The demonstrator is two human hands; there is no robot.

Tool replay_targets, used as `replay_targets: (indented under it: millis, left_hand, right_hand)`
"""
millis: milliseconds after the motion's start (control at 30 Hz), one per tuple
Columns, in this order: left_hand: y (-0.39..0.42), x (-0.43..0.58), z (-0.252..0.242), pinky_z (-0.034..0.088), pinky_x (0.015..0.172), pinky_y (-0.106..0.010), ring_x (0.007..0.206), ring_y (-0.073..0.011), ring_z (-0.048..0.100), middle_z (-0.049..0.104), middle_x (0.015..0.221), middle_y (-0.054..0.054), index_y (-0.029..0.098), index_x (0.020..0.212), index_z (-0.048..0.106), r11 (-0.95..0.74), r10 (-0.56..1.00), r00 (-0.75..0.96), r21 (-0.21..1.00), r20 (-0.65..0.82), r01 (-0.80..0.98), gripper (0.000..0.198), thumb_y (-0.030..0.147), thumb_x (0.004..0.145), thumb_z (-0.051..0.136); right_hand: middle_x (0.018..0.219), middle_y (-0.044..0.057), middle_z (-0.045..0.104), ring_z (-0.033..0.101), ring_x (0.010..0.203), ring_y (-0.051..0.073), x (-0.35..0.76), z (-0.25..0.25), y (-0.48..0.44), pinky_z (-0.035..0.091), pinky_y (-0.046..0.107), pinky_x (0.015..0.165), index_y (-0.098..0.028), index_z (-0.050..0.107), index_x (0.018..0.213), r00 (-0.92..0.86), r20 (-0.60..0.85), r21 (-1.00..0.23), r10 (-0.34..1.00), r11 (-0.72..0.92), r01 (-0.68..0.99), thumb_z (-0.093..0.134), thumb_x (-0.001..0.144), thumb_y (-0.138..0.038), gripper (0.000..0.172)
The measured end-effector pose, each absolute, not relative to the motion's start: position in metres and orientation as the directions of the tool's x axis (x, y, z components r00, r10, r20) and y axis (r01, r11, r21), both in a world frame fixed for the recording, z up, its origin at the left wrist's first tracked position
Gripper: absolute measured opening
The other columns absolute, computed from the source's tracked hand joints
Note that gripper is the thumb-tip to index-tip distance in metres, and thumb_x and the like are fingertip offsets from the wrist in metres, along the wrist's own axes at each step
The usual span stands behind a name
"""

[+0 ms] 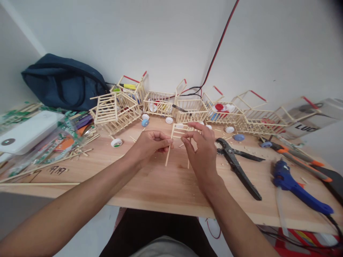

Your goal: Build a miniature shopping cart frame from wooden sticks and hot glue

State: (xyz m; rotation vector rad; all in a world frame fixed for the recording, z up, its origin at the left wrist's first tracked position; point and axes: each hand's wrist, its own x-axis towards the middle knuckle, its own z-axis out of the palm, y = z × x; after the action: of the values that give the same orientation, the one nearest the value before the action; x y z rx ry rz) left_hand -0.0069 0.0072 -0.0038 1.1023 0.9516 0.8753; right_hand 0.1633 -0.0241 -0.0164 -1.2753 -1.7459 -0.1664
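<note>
My left hand pinches the left side rail of a small ladder-like frame of thin wooden sticks, which has several short rungs at its far end. My right hand is at the frame's right side, thumb and forefinger closed on what looks like the end of a short wooden stick; its fingers hide part of the frame. Just behind stand several small stick-built carts with red handle bars and bottle-cap wheels. A white cap lies left of my left hand.
To the right lie black-handled pliers, a blue glue gun with its cord, and orange-grey pliers. A dark blue bag, a white power bank and loose sticks in packaging occupy the left.
</note>
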Motion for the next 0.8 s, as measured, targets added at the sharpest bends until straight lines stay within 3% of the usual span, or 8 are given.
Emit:
replay_targets:
  millis: [267, 467, 800]
  left_hand:
    - [0.011, -0.009, -0.002, 0.043, 0.054, -0.019, 0.051, -0.0055, 0.051, 0.062, 0.059, -0.001, 0.01, 0.065, 0.064, 0.227, 0.924, 0.343, 0.965, -0.171, -0.13, 0.03, 0.033, 0.058, 0.082]
    - [0.014, -0.012, -0.002, 0.047, 0.06, -0.021, 0.054, -0.0052, 0.053, 0.066, 0.066, -0.002, 0.011, 0.067, 0.063, 0.202, 0.933, 0.337, 0.96, -0.129, -0.193, 0.031, 0.033, 0.058, 0.082]
    - [0.019, -0.02, -0.002, 0.045, 0.057, -0.02, 0.053, -0.0057, 0.053, 0.065, 0.064, -0.003, 0.011, 0.066, 0.063, 0.123, 0.956, 0.286, 0.971, -0.06, -0.207, 0.029, 0.033, 0.061, 0.08]
  right_hand:
    - [0.122, 0.01, 0.056, 0.05, 0.115, 0.024, 0.161, -0.013, -0.017, 0.041, 0.045, 0.096, -0.021, 0.059, 0.083, -0.034, 0.732, -0.382, 0.681, 0.451, 0.807, 0.054, 0.088, -0.024, 0.008]
    - [0.124, 0.011, 0.055, 0.05, 0.114, 0.024, 0.16, -0.002, -0.012, 0.041, 0.044, 0.097, -0.02, 0.06, 0.082, -0.109, 0.748, -0.317, 0.655, 0.496, 0.808, 0.056, 0.087, -0.02, 0.006]
    - [0.126, 0.013, 0.054, 0.054, 0.114, 0.023, 0.152, -0.003, 0.002, 0.05, 0.041, 0.09, -0.019, 0.059, 0.084, -0.129, 0.735, -0.389, 0.666, 0.57, 0.724, 0.051, 0.089, -0.022, 0.01]
